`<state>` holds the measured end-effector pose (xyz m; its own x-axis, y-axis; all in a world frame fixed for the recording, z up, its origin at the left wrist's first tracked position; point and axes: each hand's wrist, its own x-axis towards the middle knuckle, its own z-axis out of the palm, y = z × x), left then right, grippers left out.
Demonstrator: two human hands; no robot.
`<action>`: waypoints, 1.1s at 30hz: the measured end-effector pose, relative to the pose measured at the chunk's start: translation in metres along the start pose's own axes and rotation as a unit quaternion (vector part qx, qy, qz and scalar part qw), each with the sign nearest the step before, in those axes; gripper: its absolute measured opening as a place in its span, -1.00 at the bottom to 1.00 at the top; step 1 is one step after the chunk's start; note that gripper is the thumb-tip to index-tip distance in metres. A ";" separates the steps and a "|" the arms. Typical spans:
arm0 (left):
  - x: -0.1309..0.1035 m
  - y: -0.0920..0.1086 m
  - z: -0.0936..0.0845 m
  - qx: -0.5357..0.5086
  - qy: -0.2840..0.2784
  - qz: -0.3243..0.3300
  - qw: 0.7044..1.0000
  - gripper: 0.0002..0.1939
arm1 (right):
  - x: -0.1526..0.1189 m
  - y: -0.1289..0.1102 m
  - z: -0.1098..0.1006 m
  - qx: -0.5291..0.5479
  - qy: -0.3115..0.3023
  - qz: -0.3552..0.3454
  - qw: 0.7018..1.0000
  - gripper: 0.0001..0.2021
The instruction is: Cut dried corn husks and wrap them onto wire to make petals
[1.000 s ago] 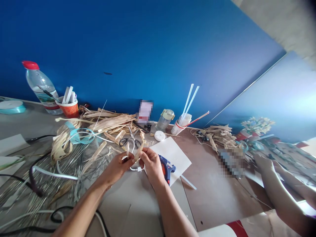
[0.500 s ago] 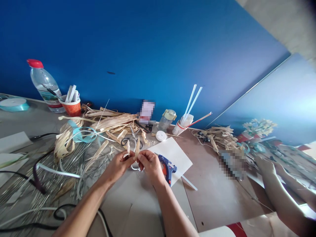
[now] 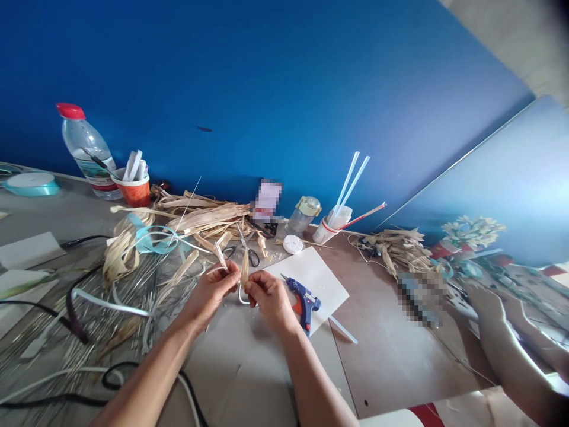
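In the head view my right hand (image 3: 268, 296) pinches a small pointed piece of dried corn husk (image 3: 245, 268), which stands upright from the fingertips. My left hand (image 3: 217, 289) is closed just beside it, a narrow gap between the two. A pale husk strip (image 3: 220, 254) rises above the left fingers and looks held by them, its lower end hidden. Behind both hands lie scissors (image 3: 242, 240) with dark handles. Right of my right hand, a blue glue gun (image 3: 304, 303) rests on a white sheet (image 3: 329, 279).
Metal wires (image 3: 89, 332) and cables cover the left side. Dried husks (image 3: 208, 216) lie along the blue wall near a bottle (image 3: 91, 148), an orange cup (image 3: 134, 191) and a cup of glue sticks (image 3: 326, 230). At right, another person's arms (image 3: 502, 338) reach over the table.
My hands have moved slightly apart, the left one shifting left with its husk strip. The husk in my right hand now stands clear of the left fingers. The view has shifted a little.
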<state>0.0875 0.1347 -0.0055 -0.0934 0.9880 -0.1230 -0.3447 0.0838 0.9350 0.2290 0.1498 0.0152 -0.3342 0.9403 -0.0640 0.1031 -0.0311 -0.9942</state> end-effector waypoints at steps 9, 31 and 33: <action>-0.003 0.003 0.001 0.008 -0.038 -0.022 0.999 -0.80 | -0.001 0.004 -0.004 0.081 -0.030 -0.030 0.996 -0.82; -0.009 0.007 0.008 0.076 -0.090 -0.034 0.992 -0.86 | 0.005 0.014 0.001 0.184 0.022 0.010 0.983 -0.74; -0.010 0.007 0.008 0.084 -0.083 -0.027 0.993 -0.88 | 0.005 0.014 0.002 0.189 0.022 0.015 0.982 -0.73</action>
<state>0.0930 0.1265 0.0050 0.0820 0.9880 -0.1310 -0.1834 0.1442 0.9724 0.2265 0.1530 0.0009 -0.2952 0.9504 -0.0977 -0.2464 -0.1746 -0.9533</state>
